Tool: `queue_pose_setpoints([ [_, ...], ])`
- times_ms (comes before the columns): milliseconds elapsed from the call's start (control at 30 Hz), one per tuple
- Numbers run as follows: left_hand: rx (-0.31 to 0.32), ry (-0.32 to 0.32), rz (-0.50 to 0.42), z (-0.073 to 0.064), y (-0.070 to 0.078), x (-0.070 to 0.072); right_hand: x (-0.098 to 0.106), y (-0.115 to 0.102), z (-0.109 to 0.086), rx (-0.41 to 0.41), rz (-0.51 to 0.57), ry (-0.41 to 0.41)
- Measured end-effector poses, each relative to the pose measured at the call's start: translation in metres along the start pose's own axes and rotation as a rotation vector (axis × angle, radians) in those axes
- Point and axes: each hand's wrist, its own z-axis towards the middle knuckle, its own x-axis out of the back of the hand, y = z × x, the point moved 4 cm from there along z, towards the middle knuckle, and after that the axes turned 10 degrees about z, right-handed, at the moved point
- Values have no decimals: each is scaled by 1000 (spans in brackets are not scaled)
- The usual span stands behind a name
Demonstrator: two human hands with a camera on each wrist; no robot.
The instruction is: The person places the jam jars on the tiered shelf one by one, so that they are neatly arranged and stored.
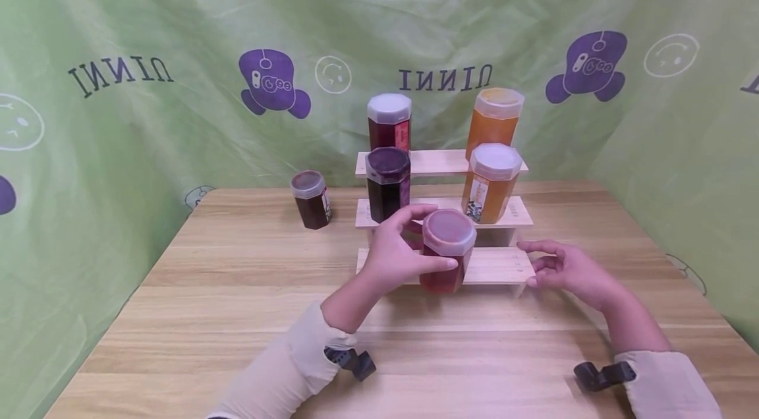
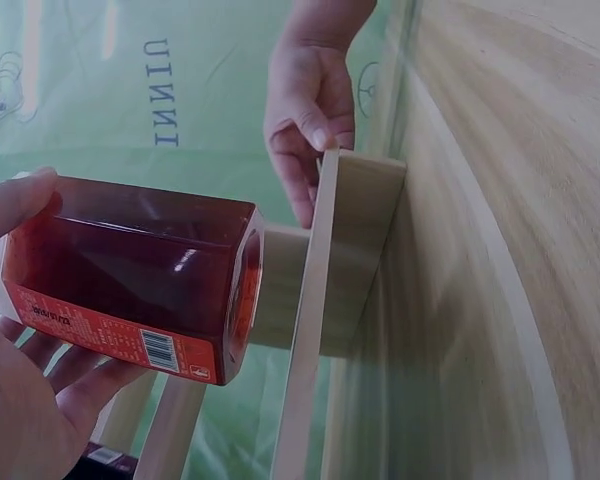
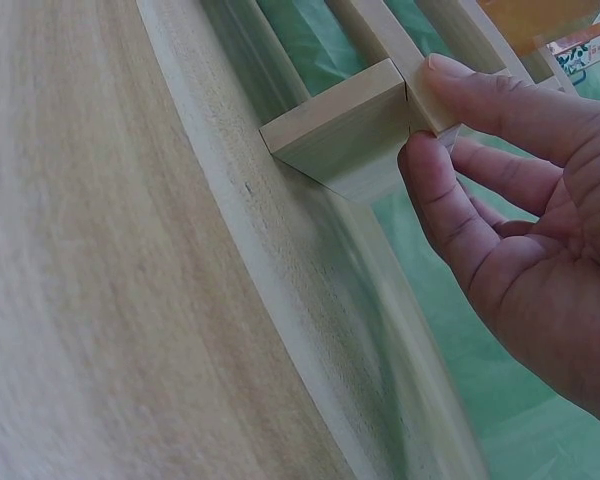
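My left hand [image 1: 394,251] grips a dark red jar [image 1: 449,257] with a frosted lid, thumb on one side and fingers on the other. The jar is in front of and above the lowest step of a three-tier wooden rack [image 1: 501,265]. In the left wrist view, a red label with a barcode shows on the jar [image 2: 130,270], apart from the step. My right hand [image 1: 572,274] is at the rack's right end. Up close in the right wrist view, its thumb [image 3: 480,95] and index finger pinch the end of a rack board [image 3: 395,50].
On the top step stand a red jar [image 1: 389,122] and an orange jar [image 1: 493,122]. The middle step bears a dark purple jar [image 1: 387,192] and a golden jar [image 1: 491,188]. Left of the rack, a dark jar [image 1: 312,201] stands on the wooden table [image 1: 249,313]. Green cloth [image 1: 367,4] hangs behind.
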Motion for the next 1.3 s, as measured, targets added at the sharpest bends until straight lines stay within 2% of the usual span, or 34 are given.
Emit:
queue_pose_setpoints([
  [400, 27, -41, 64, 13, -3, -31, -1, -2, 0, 5, 1, -4],
  [667, 11, -61, 82, 19, -1, -51, -1, -3, 0, 17, -35, 4],
  [933, -47, -58, 103, 25, 1, -67, 1, -3, 0, 2, -49, 10],
  [1167, -188, -2, 211, 32, 3, -74, 1, -4, -1, -5, -46, 16],
  [1300, -226, 19, 285, 35, 6, -77, 2, -3, -1, -8, -59, 25],
])
